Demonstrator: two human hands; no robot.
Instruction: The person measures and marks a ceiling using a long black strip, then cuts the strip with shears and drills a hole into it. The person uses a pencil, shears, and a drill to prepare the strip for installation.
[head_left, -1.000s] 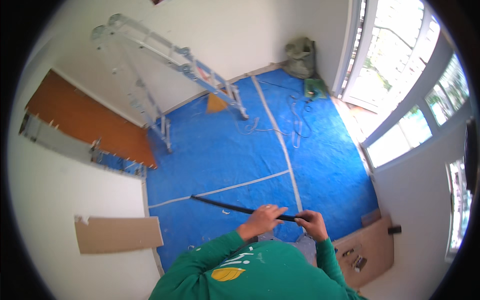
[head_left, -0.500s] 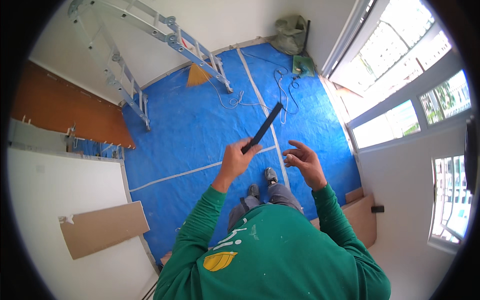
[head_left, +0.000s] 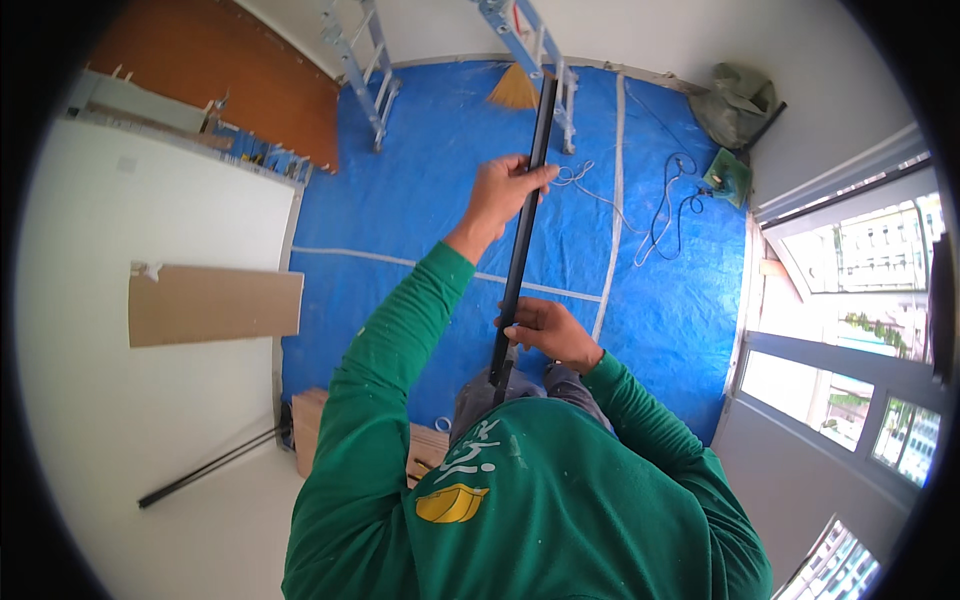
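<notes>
A long, thin black strip (head_left: 524, 225), like a metal or plastic profile, runs slantwise in front of my body. Its far end reaches toward the ladder, and its near end comes close to my thighs. My left hand (head_left: 502, 192) is closed round the strip above its middle, with the thumb across it. Lower down, my right hand (head_left: 548, 332) pinches the same strip between thumb and fingers. Both sleeves are green.
Blue sheeting (head_left: 450, 215) with pale tape lines covers the floor. Ahead stand an aluminium ladder (head_left: 555, 80) and a straw broom (head_left: 516, 88). Cables (head_left: 665, 205) and a sack (head_left: 735, 105) lie far right. Black strips (head_left: 210, 467) lean at left, near brown cardboard (head_left: 215, 308).
My view has turned left. The black strip now shows at much greater length and stands more upright. My right hand, free before, has come in and gripped its lower part.
</notes>
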